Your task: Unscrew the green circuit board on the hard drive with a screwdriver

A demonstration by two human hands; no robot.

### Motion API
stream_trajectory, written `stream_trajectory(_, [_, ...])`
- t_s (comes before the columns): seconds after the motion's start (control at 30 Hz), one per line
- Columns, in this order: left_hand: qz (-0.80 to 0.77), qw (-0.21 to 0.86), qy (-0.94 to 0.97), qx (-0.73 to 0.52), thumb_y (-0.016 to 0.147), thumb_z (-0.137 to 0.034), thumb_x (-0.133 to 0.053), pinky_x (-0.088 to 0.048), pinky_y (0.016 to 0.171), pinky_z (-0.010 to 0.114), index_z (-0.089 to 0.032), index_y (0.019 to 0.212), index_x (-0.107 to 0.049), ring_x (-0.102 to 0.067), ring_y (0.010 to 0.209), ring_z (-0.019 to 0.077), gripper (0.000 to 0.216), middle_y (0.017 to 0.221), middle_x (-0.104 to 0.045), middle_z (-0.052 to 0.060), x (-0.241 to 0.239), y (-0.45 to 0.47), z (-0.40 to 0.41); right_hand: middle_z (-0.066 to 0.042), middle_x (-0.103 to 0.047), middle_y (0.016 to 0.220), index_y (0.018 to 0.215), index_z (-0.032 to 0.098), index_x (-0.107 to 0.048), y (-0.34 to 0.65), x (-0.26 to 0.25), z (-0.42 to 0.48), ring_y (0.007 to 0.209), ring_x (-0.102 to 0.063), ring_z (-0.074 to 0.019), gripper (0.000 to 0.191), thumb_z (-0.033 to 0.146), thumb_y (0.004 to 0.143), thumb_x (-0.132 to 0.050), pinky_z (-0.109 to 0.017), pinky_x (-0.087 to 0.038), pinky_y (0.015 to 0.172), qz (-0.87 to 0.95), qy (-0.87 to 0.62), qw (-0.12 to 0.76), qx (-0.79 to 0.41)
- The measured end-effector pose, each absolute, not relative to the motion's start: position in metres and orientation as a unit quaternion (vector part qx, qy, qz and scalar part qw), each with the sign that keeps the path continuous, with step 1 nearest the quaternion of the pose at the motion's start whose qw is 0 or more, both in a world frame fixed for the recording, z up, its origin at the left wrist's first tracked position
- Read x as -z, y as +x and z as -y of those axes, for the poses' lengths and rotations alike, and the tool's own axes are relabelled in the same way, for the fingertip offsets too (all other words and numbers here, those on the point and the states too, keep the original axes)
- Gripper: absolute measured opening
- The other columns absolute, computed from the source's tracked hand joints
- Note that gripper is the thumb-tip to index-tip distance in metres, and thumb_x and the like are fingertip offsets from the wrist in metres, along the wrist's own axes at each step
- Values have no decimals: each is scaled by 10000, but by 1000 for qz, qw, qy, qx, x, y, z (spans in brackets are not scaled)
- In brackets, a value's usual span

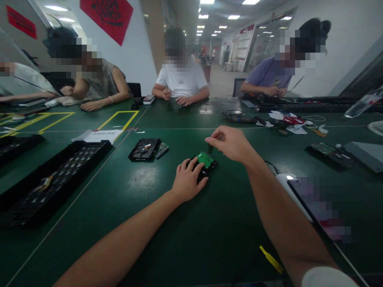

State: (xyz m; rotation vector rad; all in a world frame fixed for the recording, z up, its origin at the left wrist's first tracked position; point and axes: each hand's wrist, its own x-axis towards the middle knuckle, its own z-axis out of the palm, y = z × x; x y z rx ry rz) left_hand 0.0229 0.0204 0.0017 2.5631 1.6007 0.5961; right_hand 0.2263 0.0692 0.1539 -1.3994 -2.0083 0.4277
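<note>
A small hard drive [206, 164] with a green circuit board on top lies on the dark green table [143, 223]. My left hand [187, 181] rests on its near left side, fingers curled over the edge, holding it down. My right hand [230, 143] hovers just above the drive's far corner, fingers pinched on a small dark screwdriver [210, 148] whose tip points down at the green board.
Another opened hard drive [145, 149] with a loose board lies to the left. Black trays [54, 179] sit at far left. A phone [317, 207] lies by my right arm. Cables and tools [239, 116] lie farther back. Several people sit across the table.
</note>
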Motion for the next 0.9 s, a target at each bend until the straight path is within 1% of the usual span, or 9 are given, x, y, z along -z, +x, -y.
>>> stream_trajectory(0.1, [-520, 31, 832, -193, 1002, -539, -646, -393, 1168, 641, -286, 1526, -568, -390, 1489, 435, 588, 1654, -474, 113, -1, 23, -21, -71, -811, 985, 1007, 197, -713, 225, -154, -67, 587, -679, -145, 192, 384, 965, -705, -321, -534, 673, 762, -526, 320, -200])
stream_trajectory(0.2, [-519, 32, 831, -196, 998, -535, -654, -393, 1172, 634, -300, 1525, -568, -393, 1490, 430, 583, 1648, -481, 105, 0, 23, -21, -57, -803, 901, 1081, 195, -727, 223, -153, -67, 639, -708, -163, 165, 299, 1001, -627, -307, -534, 686, 770, -512, 314, -217])
stream_trajectory(0.27, [-520, 32, 831, -196, 1001, -536, -650, -392, 1172, 634, -303, 1528, -565, -391, 1491, 429, 582, 1647, -482, 104, 0, 23, -21, -47, -785, 834, 1098, 199, -750, 222, -153, -68, 703, -723, -185, 219, 317, 1031, -577, -306, -525, 702, 776, -503, 314, -215])
stream_trajectory(0.37, [-520, 30, 830, -197, 1007, -539, -641, -392, 1170, 636, -296, 1530, -564, -387, 1491, 430, 582, 1651, -477, 109, -1, 23, -20, -40, -785, 862, 1075, 217, -780, 224, -154, -70, 782, -718, -199, 266, 354, 1049, -553, -311, -498, 734, 794, -489, 311, -185])
stream_trajectory(0.53, [-517, 27, 832, -198, 1009, -539, -637, -388, 1177, 629, -292, 1529, -566, -391, 1489, 428, 581, 1654, -476, 101, -2, 23, -20, -47, -799, 934, 983, 215, -773, 230, -154, -73, 827, -692, -199, 184, 337, 1003, -637, -323, -463, 766, 797, -499, 315, -131])
stream_trajectory(0.63, [-518, 28, 831, -200, 1007, -535, -640, -387, 1178, 631, -283, 1523, -573, -387, 1492, 431, 578, 1652, -477, 105, -2, 23, -20, -62, -783, 883, 878, 207, -726, 231, -152, -74, 788, -678, -211, 299, 497, 951, -723, -335, -449, 722, 771, -541, 314, -117])
stream_trajectory(0.7, [-517, 30, 832, -199, 1005, -535, -644, -388, 1178, 634, -284, 1520, -575, -384, 1496, 431, 577, 1652, -477, 107, -2, 23, -20, -65, -758, 824, 812, 214, -685, 231, -151, -74, 756, -660, -221, 433, 633, 909, -734, -341, -426, 679, 761, -566, 299, -107])
stream_trajectory(0.77, [-517, 30, 832, -197, 1006, -538, -643, -388, 1179, 635, -290, 1523, -571, -382, 1498, 429, 578, 1654, -476, 103, -2, 23, -20, -63, -740, 790, 786, 220, -659, 229, -151, -74, 737, -646, -225, 485, 688, 896, -721, -343, -409, 655, 759, -575, 288, -101])
stream_trajectory(0.9, [-520, 29, 832, -194, 1005, -537, -643, -385, 1180, 636, -289, 1529, -566, -382, 1495, 431, 585, 1657, -472, 104, -2, 23, -20, -61, -773, 875, 881, 214, -690, 226, -151, -71, 769, -674, -209, 317, 519, 968, -701, -330, -454, 697, 781, -530, 302, -133])
